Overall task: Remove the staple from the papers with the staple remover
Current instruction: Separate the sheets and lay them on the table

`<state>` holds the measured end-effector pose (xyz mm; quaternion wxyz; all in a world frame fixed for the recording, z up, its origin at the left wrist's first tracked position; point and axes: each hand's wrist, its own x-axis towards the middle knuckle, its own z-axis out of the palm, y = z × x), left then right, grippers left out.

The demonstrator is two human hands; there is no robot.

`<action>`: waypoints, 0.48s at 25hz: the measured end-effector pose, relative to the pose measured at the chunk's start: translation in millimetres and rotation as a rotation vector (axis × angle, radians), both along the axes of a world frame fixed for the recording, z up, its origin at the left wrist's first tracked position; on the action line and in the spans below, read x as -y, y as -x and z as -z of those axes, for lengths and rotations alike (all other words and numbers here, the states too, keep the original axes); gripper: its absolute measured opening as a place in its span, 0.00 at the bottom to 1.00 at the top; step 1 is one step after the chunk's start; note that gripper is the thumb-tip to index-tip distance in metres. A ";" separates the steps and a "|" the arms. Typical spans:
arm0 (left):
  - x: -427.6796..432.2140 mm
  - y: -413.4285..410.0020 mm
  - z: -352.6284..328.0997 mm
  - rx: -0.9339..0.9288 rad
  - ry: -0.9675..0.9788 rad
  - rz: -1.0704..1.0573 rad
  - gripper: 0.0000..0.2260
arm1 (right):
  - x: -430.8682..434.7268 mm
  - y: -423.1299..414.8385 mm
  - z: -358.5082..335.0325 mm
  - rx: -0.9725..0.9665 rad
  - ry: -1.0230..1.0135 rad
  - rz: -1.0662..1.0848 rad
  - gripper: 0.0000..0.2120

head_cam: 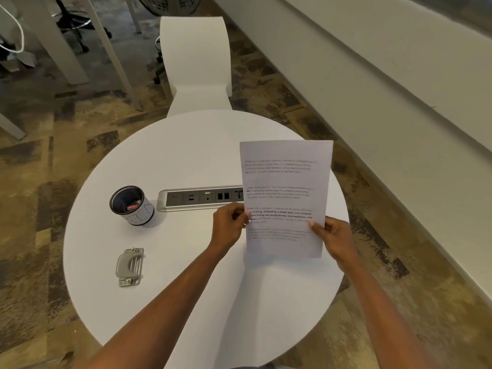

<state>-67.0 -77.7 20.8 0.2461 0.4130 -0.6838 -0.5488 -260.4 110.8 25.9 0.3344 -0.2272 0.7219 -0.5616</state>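
Observation:
I hold the printed papers point(285, 182) upright above the right half of the round white table point(186, 155). My left hand point(229, 227) pinches their left edge and my right hand point(332, 237) grips the lower right edge. I cannot make out the staple. A dark mesh cup point(131, 205) stands at the left of the table with a small red object point(132, 208) inside; whether that is the staple remover I cannot tell.
A grey metal hole punch point(129, 267) lies on the table's left front. A recessed socket strip point(202, 197) runs across the table's middle. A white chair point(198, 67) stands behind the table, and a wall runs along the right.

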 end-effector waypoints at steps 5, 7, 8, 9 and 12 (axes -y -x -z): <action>-30.0 15.0 26.4 0.199 -0.274 -0.051 0.05 | -26.5 2.7 19.9 0.017 -0.185 0.119 0.06; -46.0 14.7 42.4 0.292 -0.321 -0.037 0.02 | -40.1 1.2 37.2 0.039 -0.291 0.131 0.07; -54.0 13.9 49.5 0.327 -0.338 -0.032 0.02 | -46.6 -0.1 45.9 0.050 -0.332 0.130 0.07; -61.3 12.8 54.9 0.358 -0.352 -0.028 0.02 | -52.2 -1.7 53.6 0.064 -0.357 0.130 0.07; -76.2 9.6 67.2 0.431 -0.377 -0.019 0.03 | -64.5 -8.6 67.3 0.099 -0.407 0.134 0.01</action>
